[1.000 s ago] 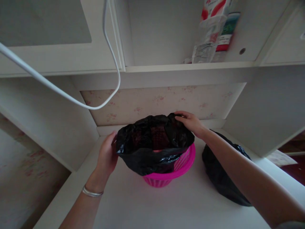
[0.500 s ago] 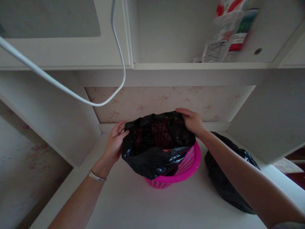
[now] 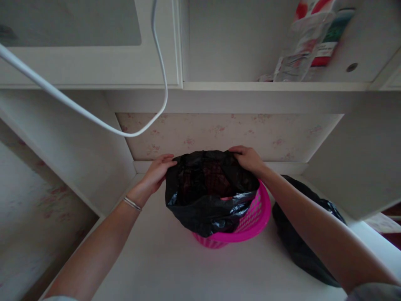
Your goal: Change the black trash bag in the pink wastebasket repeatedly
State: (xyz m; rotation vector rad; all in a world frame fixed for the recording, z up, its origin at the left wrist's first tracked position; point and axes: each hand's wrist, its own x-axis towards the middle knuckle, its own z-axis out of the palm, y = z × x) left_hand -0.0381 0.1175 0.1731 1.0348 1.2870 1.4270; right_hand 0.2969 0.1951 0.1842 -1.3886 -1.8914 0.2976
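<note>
A black plastic bag [image 3: 203,213] with its mouth spread wide sits in and over a bright pink plastic basket [image 3: 261,217]. My left hand [image 3: 158,172] pinches the bag's rim at its far left corner, thumb and fingers on either side of the film. On the far right part of the same rim, my right hand [image 3: 247,160] is closed, with its fingertips partly hidden by the plastic. Pink lattice shows dimly through the film inside the bag. The basket's right side and front rim are bare; its left side is mostly covered.
Another black bag [image 3: 303,234] lies on the white surface [image 3: 150,259] under my right forearm. A white cable [image 3: 125,133] hangs in a loop at upper left. Above, a shelf [image 3: 269,86] holds a clear plastic container [image 3: 294,54] and a tube-like package [image 3: 332,39].
My left hand has shifted along the bag's rim, up and away from me. My right hand has moved slightly left with the rim. The view has turned a little.
</note>
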